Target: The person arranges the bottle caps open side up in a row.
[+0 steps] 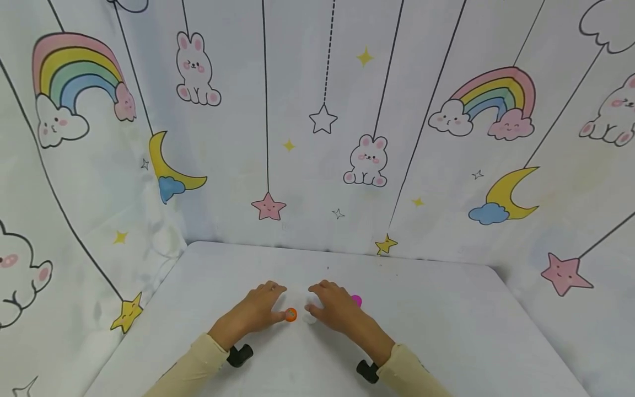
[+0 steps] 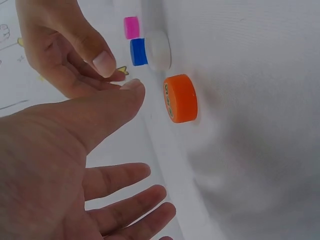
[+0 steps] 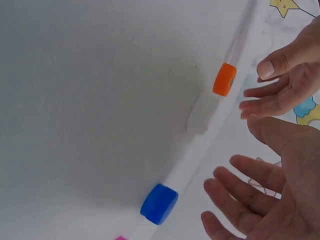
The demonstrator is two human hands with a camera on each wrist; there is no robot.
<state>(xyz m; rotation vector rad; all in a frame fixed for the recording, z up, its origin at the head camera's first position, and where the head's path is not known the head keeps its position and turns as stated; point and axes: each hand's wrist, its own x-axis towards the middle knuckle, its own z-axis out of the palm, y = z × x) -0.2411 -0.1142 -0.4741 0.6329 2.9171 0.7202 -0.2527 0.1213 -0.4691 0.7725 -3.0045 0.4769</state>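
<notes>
My left hand [image 1: 258, 309] hovers over the white table with its fingers spread and relaxed, holding nothing. An orange bottle cap [image 2: 180, 99] with a printed top lies just beyond its thumb tip. My right hand [image 1: 339, 311] faces it a short way off, fingers loosely extended and nothing in them. Near the right thumb is a white round cap [image 3: 201, 114], which blends into the table. A blue cap [image 3: 159, 204] sits beside the white one and is hidden from the head view. Partly behind the right hand, a magenta cap [image 1: 356, 300] shows.
The white tabletop [image 1: 436, 331] meets a cloth backdrop [image 1: 307, 165] printed with rabbits, rainbows, moons and stars at the back and sides. A black wrist camera [image 1: 240, 356] hangs under the left forearm, and another black camera [image 1: 367, 371] under the right.
</notes>
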